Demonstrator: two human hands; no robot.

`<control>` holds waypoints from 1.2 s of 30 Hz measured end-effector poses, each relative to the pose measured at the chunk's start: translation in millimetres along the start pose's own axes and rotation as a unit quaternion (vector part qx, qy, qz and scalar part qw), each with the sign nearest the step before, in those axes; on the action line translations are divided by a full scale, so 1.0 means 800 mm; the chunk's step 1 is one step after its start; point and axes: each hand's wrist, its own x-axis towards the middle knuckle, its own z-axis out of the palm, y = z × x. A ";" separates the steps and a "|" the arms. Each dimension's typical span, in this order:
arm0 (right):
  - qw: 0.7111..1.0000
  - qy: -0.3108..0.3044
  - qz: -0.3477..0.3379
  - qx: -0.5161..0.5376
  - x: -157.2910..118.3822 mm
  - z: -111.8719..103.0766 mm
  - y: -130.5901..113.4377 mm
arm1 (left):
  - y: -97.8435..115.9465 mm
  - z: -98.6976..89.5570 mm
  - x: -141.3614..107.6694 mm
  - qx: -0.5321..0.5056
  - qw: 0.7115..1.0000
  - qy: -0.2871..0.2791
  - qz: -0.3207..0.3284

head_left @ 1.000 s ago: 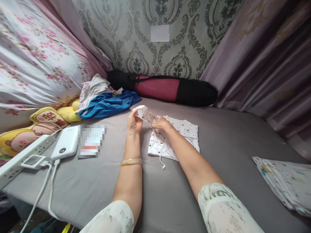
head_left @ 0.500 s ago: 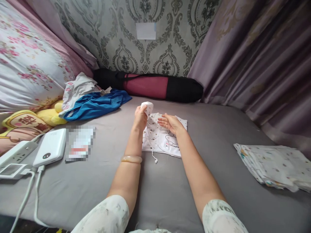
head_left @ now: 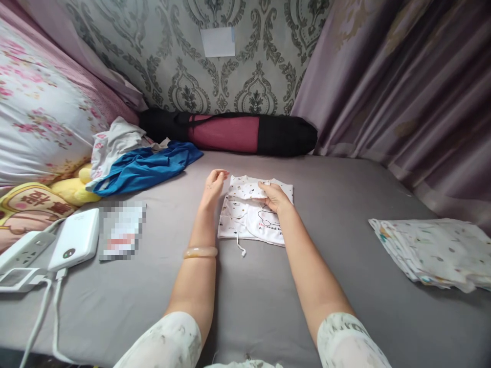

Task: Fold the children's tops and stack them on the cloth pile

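Note:
A small white baby top (head_left: 238, 225) with tiny prints lies flat on the grey sheet. A cartoon outline and lettering show on its lower right, and a knotted tie string (head_left: 241, 248) trails from its bottom edge. My right hand (head_left: 275, 197) pinches a folded-over sleeve (head_left: 247, 190) of the top, thumb above and fingers beneath, just over the cloth. At the upper left edge of the top, my left hand (head_left: 215, 186) is raised with nothing in it, its fingers loosely stretched to the right.
Folded printed cloths (head_left: 433, 253) lie at the right. To the left are a white power bank (head_left: 74, 237), a power strip (head_left: 25, 250), cables and a blurred packet (head_left: 121, 232). Behind them sits a blue garment (head_left: 149, 168). A black and red long bag (head_left: 226, 134) lines the wall.
My left hand has let go of the sleeve and drawn slightly left. The sleeve is now lower, folded across the top, and my right hand has closed on it.

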 end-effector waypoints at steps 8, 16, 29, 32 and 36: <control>0.972 0.081 -0.099 -0.199 0.012 -0.011 0.010 | -0.025 0.001 -0.002 0.209 0.974 -0.086 0.009; 0.949 0.111 -0.098 -0.278 0.013 -0.024 0.014 | -0.048 0.004 -0.007 0.437 0.890 -0.126 0.016; 0.837 0.188 -0.040 -0.513 -0.029 -0.030 -0.019 | -0.018 -0.004 0.005 0.239 0.971 0.023 0.009; 0.826 0.150 -0.092 -0.535 -0.038 -0.011 -0.023 | -0.005 0.003 0.008 0.296 0.955 0.007 0.037; 0.806 0.056 -0.163 -0.566 -0.034 0.021 -0.001 | -0.008 0.026 0.010 0.335 0.938 -0.066 0.060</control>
